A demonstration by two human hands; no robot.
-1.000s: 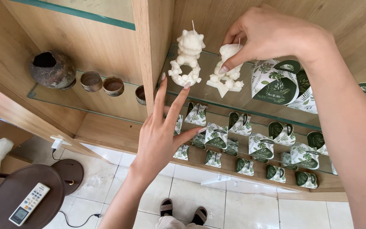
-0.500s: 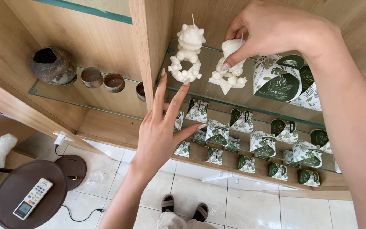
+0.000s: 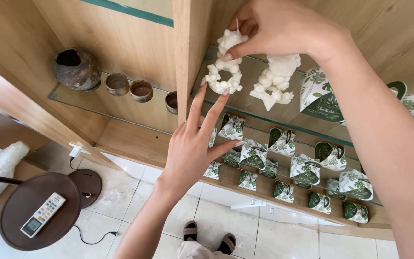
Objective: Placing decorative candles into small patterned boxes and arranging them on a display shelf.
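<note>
Glass shelf [image 3: 259, 112] in a wooden cabinet carried two white knobbly candles [image 3: 226, 64], with a leaf-printed box [image 3: 319, 96] at 3 o'clock of them. A second glass shelf [image 3: 73, 100] at 9 o'clock bore a dark round pot [image 3: 75, 69] and three small brown cups [image 3: 141, 90]. The wooden ledge [image 3: 135, 144] at 6 o'clock held rows of green-and-white leaf-printed packets [image 3: 305, 168].

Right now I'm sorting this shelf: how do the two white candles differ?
The left candle is ring-shaped with a wick on top; the right candle is a solid lump on a star base. The right hand pinches the left candle and the left hand touches it; the right candle stands free. Both are white and bumpy.
</note>
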